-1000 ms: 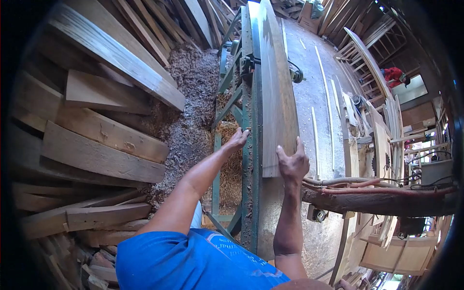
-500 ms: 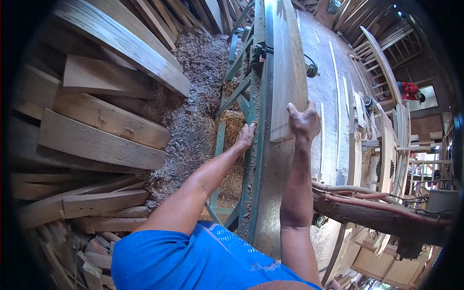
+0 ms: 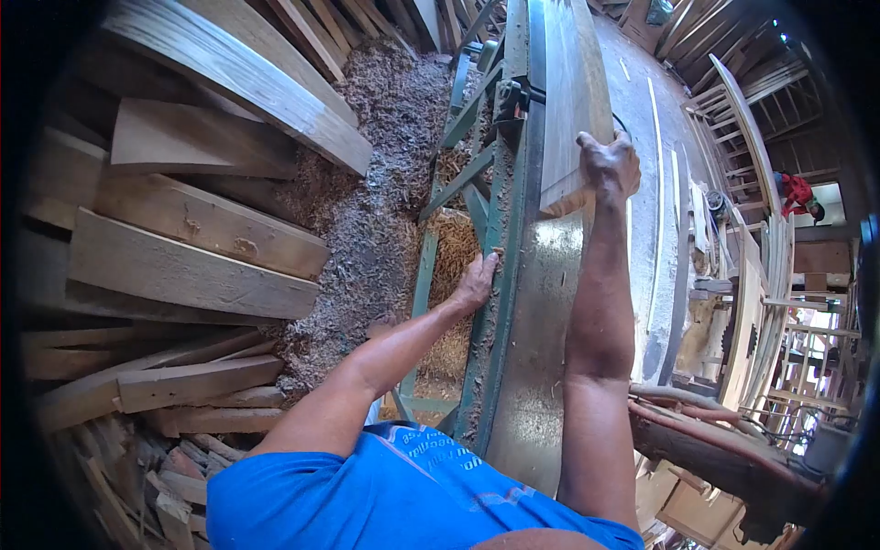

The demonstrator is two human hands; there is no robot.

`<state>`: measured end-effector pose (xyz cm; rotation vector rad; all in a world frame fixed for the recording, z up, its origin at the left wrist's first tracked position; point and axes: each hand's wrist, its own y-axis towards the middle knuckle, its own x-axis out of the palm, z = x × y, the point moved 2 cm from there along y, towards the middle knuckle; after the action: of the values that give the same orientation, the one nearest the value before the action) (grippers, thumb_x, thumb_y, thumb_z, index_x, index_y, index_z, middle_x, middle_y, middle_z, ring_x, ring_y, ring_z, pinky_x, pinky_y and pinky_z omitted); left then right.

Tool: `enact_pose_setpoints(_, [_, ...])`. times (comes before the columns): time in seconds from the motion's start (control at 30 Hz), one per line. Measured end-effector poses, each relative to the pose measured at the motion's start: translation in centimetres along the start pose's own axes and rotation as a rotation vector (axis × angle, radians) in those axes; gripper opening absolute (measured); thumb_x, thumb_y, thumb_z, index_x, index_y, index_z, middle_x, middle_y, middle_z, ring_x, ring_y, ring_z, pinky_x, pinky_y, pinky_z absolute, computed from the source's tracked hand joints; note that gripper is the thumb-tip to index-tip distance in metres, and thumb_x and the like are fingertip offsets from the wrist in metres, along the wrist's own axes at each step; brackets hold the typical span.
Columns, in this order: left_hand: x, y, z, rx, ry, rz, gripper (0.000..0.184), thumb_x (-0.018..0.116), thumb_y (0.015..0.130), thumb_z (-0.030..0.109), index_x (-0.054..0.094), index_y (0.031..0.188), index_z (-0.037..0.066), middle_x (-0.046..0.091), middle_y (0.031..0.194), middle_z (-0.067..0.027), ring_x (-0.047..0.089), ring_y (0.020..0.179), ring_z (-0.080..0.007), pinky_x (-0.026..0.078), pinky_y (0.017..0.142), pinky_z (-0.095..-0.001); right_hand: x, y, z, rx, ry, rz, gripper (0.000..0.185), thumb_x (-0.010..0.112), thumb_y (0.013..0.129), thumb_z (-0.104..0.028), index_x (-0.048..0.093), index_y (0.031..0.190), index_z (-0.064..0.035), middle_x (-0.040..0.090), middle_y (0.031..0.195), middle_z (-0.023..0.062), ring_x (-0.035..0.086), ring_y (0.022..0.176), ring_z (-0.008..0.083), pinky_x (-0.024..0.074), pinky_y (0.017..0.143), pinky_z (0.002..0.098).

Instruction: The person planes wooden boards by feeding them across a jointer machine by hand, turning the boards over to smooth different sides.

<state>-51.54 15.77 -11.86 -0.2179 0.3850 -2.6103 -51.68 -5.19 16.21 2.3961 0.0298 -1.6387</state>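
A long wooden plank (image 3: 570,92) lies lengthwise on the metal bed (image 3: 536,339) of a green-framed machine. My right hand (image 3: 610,167) grips the plank's near end at its right corner, with the thumb on top and the fingers over the right edge. Lower and to the left, my left hand (image 3: 478,280) rests against the green side rail (image 3: 500,238), its fingers closed on the rail's edge. Wood chips lie along that rail.
Stacked boards (image 3: 192,266) fill the left side. Shavings (image 3: 367,211) cover the floor beside the machine. A thick beam with cables (image 3: 724,449) juts in at the lower right. A person in red (image 3: 797,194) is at the far right.
My right hand and the plank have moved forward along the bed, away from me, baring more metal. My left hand stays at the rail. The view has shifted somewhat.
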Motion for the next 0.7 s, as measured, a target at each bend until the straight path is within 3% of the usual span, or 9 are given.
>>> enact_pose_setpoints(0.13, [-0.1, 0.0, 0.1, -0.027, -0.014, -0.034, 0.055, 0.036, 0.101, 0.048, 0.054, 0.116, -0.002, 0.063, 0.097, -0.0200, 0.060, 0.092, -0.0310, 0.045, 0.085, -0.0422, 1.9, 4.5, -0.7, 0.059, -0.070, -0.025, 0.074, 0.073, 0.068, -0.052, 0.059, 0.130, -0.0138, 0.065, 0.121, 0.0144, 0.063, 0.112, 0.0317, 0.0467, 0.097, 0.0418])
enact_pose_setpoints(0.33, [-0.5, -0.9, 1.8, -0.074, -0.006, -0.077, 0.049, 0.036, 0.103, 0.044, 0.052, 0.119, 0.001, 0.062, 0.097, -0.0168, 0.058, 0.092, -0.0268, 0.045, 0.085, -0.0405, 4.0, 10.0, -2.7, 0.084, -0.085, -0.068, 0.070, 0.071, 0.070, -0.055, 0.061, 0.128, -0.0166, 0.065, 0.123, 0.0130, 0.061, 0.115, 0.0299, 0.0454, 0.099, 0.0413])
enact_pose_setpoints(0.37, [-0.4, -0.9, 1.9, 0.002, -0.040, -0.064, 0.048, 0.035, 0.103, 0.044, 0.051, 0.119, 0.001, 0.062, 0.098, -0.0175, 0.059, 0.093, -0.0279, 0.045, 0.085, -0.0412, 4.2, 10.9, -2.9, 0.075, -0.082, -0.074, 0.069, 0.071, 0.070, -0.055, 0.061, 0.128, -0.0172, 0.065, 0.122, 0.0128, 0.061, 0.115, 0.0297, 0.0453, 0.099, 0.0413])
enact_pose_setpoints(0.47, [-0.4, -0.9, 1.3, -0.079, -0.061, -0.102, 0.046, 0.036, 0.104, 0.041, 0.051, 0.119, 0.001, 0.056, 0.095, -0.0091, 0.051, 0.088, -0.0187, 0.044, 0.084, -0.0357, 5.1, 13.1, -3.6, 0.082, -0.092, -0.071, 0.066, 0.070, 0.071, -0.055, 0.063, 0.126, -0.0187, 0.066, 0.121, 0.0111, 0.062, 0.114, 0.0287, 0.0455, 0.099, 0.0413])
enact_pose_setpoints(0.57, [-0.3, -1.2, 0.9, -0.106, -0.035, -0.105, 0.046, 0.036, 0.104, 0.040, 0.049, 0.124, 0.000, 0.057, 0.100, -0.0104, 0.052, 0.092, -0.0193, 0.043, 0.087, -0.0358, 6.2, 15.7, -3.9, 0.096, -0.096, -0.074, 0.067, 0.071, 0.071, -0.055, 0.063, 0.126, -0.0188, 0.066, 0.123, 0.0096, 0.061, 0.115, 0.0272, 0.0456, 0.099, 0.0403])
enact_pose_setpoints(0.63, [-0.8, -1.3, 2.5, -0.090, -0.020, -0.118, 0.048, 0.036, 0.104, 0.039, 0.046, 0.129, 0.000, 0.058, 0.106, -0.0118, 0.053, 0.097, -0.0197, 0.043, 0.091, -0.0357, 6.5, 16.8, -4.5, 0.078, -0.099, -0.033, 0.064, 0.071, 0.071, -0.055, 0.065, 0.120, -0.0134, 0.067, 0.119, 0.0120, 0.062, 0.113, 0.0283, 0.0472, 0.096, 0.0411])
enact_pose_setpoints(0.7, [-0.8, -1.2, 2.0, -0.146, -0.016, -0.151, 0.054, 0.036, 0.103, 0.044, 0.044, 0.132, 0.000, 0.059, 0.113, -0.0205, 0.057, 0.106, -0.0301, 0.043, 0.095, -0.0401, 7.0, 18.0, -4.8, 0.052, -0.100, 0.011, 0.063, 0.072, 0.072, -0.055, 0.066, 0.118, -0.0126, 0.067, 0.118, 0.0125, 0.063, 0.112, 0.0282, 0.0482, 0.095, 0.0413])
